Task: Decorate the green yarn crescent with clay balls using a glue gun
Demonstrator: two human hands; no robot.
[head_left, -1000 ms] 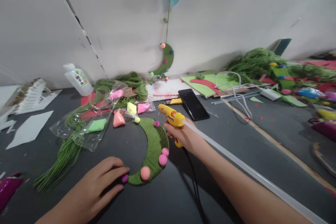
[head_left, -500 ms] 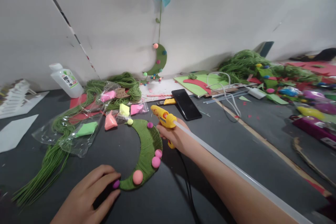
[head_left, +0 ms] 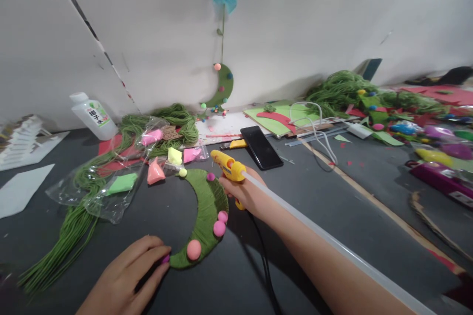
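A green yarn-wrapped crescent (head_left: 203, 214) lies on the dark table, with pink, orange, yellow and purple balls on it. At its lower tip, my left hand (head_left: 129, 273) pinches a small purple ball (head_left: 165, 259) between thumb and fingers. The ball is against the tip and partly hidden by the fingers. My right hand (head_left: 244, 194) grips a yellow hot glue gun (head_left: 229, 165) beside the crescent's upper right edge. A long translucent glue stick (head_left: 295, 211) sticks out of the gun's back, over my forearm.
Bags of coloured clay (head_left: 122, 183) and green yarn (head_left: 74, 229) lie on the left, near a white bottle (head_left: 94, 118). Behind the glue gun are a phone (head_left: 261, 147) and a yellow cutter (head_left: 236, 144). A smaller crescent (head_left: 224, 83) hangs against the white partition (head_left: 148, 34).
My left thumb and fingers have closed more tightly around the purple ball at the crescent's tip. The right hand and glue gun stay almost still; the view tilts slightly.
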